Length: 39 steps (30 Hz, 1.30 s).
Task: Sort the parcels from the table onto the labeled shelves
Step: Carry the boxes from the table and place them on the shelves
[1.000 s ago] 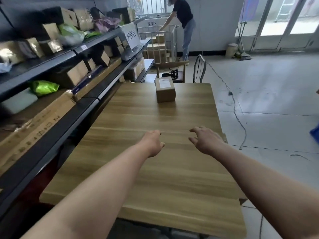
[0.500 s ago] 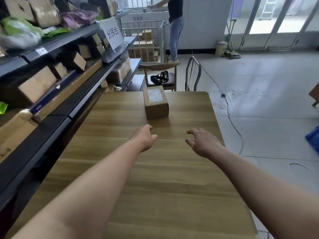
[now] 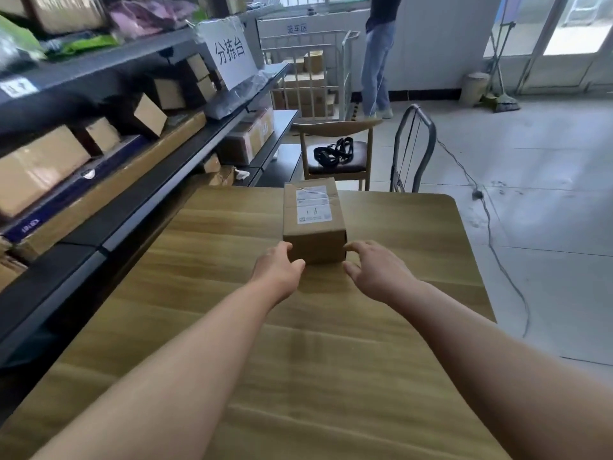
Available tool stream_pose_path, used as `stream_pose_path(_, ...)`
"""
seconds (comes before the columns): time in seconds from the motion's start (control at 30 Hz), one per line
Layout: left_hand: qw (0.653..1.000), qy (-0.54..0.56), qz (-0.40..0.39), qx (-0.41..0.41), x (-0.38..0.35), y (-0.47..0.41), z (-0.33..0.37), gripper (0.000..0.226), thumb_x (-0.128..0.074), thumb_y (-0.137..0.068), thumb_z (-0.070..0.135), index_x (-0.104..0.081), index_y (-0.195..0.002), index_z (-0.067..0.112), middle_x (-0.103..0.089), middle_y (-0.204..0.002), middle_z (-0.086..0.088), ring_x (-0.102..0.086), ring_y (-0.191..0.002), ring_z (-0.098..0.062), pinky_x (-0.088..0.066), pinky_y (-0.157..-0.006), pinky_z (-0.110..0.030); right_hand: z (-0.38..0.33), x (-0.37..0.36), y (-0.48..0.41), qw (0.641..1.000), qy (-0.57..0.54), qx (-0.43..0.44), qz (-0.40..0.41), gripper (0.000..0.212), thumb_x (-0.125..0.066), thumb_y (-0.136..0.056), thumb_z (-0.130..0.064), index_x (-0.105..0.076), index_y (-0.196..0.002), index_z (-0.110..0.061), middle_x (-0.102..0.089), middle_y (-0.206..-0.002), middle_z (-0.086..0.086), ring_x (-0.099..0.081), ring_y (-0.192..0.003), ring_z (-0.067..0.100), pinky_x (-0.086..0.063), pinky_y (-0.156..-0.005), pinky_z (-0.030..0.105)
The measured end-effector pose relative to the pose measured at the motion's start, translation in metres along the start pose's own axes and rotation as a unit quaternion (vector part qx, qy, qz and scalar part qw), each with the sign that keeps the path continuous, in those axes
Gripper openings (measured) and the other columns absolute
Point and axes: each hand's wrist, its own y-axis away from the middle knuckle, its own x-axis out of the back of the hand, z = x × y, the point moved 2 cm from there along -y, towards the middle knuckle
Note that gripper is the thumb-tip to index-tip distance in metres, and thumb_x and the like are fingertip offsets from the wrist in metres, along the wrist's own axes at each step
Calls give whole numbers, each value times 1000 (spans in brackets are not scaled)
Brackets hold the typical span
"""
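Pale wood-grain planks of the table (image 3: 232,327) fill the near view, with dark metal shelves (image 3: 159,190) of cartons and bags running along the left and a tiled floor to the right. One cardboard parcel (image 3: 313,240) lies at the far end of the table, its far side close to the far edge, just before a wooden chair (image 3: 335,127). The left hand (image 3: 278,270) hovers at the parcel's near left corner with fingers loosely curled, and the right hand (image 3: 374,273) at its near right corner with fingers spread; neither holds anything, and I cannot tell whether the fingertips touch the cardboard. A forward nudge rather than a squeeze from both sides could slide the parcel off the far edge toward the chair, and uneven pressure on its smooth sides could let it twist or slip on lifting. Its white shipping label (image 3: 313,205) bears fine print too small to read and a handwritten mark that looks like "1 6"; misreading it would send the parcel to the wrong shelf. A white sign (image 3: 230,53) propped on the shelves reads 分拣台, and blue wall lettering (image 3: 297,28) reads 笼车区.
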Motion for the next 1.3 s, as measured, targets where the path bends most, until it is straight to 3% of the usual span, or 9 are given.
stream_pose_path(0.13,994,84,56,45,-1,-49,4,50,-53,-96,32,-41,-143,22,-53,-138,-7,-51,-122,-28,-42,-101,-35,9,-12,-46,999,-36,-11,18,54,-47,-97,-40,-32,-147,-26,-26,-155,6,-28,-140,27,-28,-111,44)
stream_pose_path(0.3,997,57,58,9,-4,-112,12,48,-52,-97,30,-42,-144,29,-52,-140,-5,-51,-123,-27,-41,-105,-36,6,-28,-101,995,-88,-7,45,50,-42,-98,-45,-30,-146,-38,-12,-159,4,-22,-143,29,-25,-112,46)
stream_pose_path(0.47,986,159,28,-26,-33,-146,-5,48,-57,-96,19,-46,-143,25,-56,-138,0,-54,-122,-20,-42,-107,-40,5,-50,-126,980,-174,-4,95,40,-43,-99,-37,-46,-138,-34,-52,-140,-3,-51,-122,22,-41,-97,36)
stream_pose_path(0.53,981,187,42,-32,-37,-151,-11,48,-58,-95,21,-48,-142,25,-56,-138,1,-53,-124,-19,-40,-109,-39,7,-52,-128,979,-171,-8,111,39,-43,-98,-37,-47,-136,-35,-55,-136,-4,-53,-119,22,-40,-92,33)
stream_pose_path(0.67,989,124,73,-29,-37,-151,-9,48,-57,-94,28,-47,-141,31,-56,-138,5,-54,-122,-20,-41,-107,-39,5,-47,-126,983,-160,-13,93,38,-42,-98,-36,-46,-136,-35,-56,-135,-2,-54,-116,23,-41,-88,33)
stream_pose_path(0.97,988,144,60,10,-37,-91,-26,49,-59,-92,25,-49,-139,36,-58,-136,7,-56,-119,-18,-42,-106,-36,-1,-52,-67,988,-141,-24,66,39,-47,-97,-34,-48,-135,-32,-59,-130,-1,-54,-117,22,-40,-90,32)
stream_pose_path(1.3,987,161,11,22,-43,40,-62,52,-62,-91,23,-49,-138,39,-59,-135,8,-57,-120,-15,-43,-106,-36,-9,-67,69,990,-130,-57,19,39,-48,-95,-33,-47,-135,-32,-56,-135,2,-48,-126,23,-38,-99,35)
